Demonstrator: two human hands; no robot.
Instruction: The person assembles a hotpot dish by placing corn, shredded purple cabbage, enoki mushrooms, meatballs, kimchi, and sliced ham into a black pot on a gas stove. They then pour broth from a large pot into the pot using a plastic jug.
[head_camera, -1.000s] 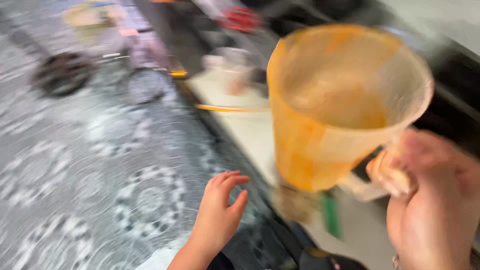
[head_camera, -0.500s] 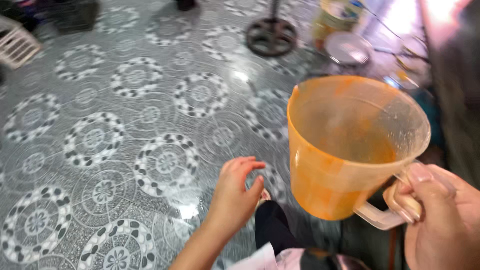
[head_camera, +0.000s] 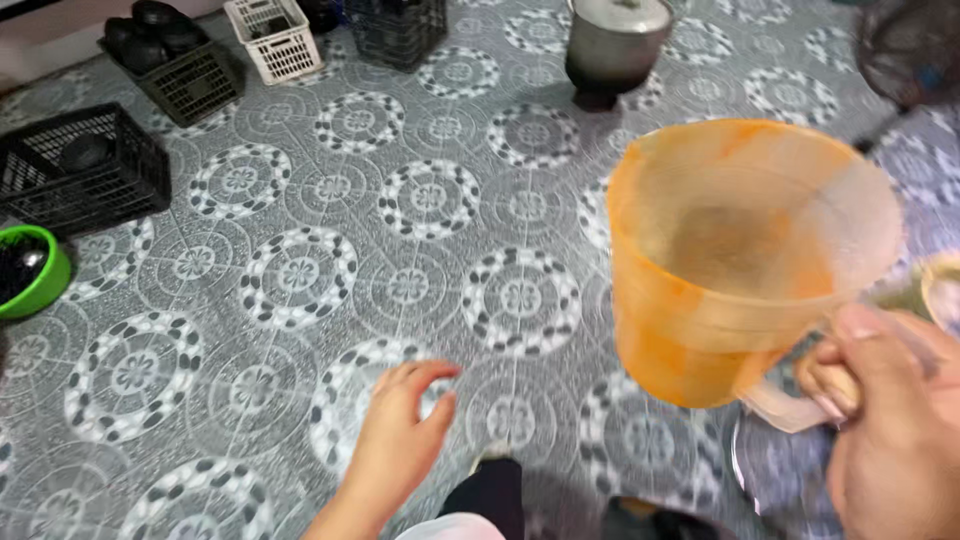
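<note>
Right hand (head_camera: 890, 430), lower right of frame, grips the orange plastic jug (head_camera: 740, 260) by its handle; jug upright, mouth opening upward. Left hand (head_camera: 400, 440), bottom centre, fingers loosely curled, empty.

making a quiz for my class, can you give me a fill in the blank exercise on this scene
1. The right hand holds the translucent orange plastic jug by its ____.
2. The open left hand holds ____.
3. The round green plastic bowl sits at the ____ edge of the picture.
4. The grey metal pot on the patterned tile floor is covered with a ____.

Missing words: handle; nothing; left; lid
</note>
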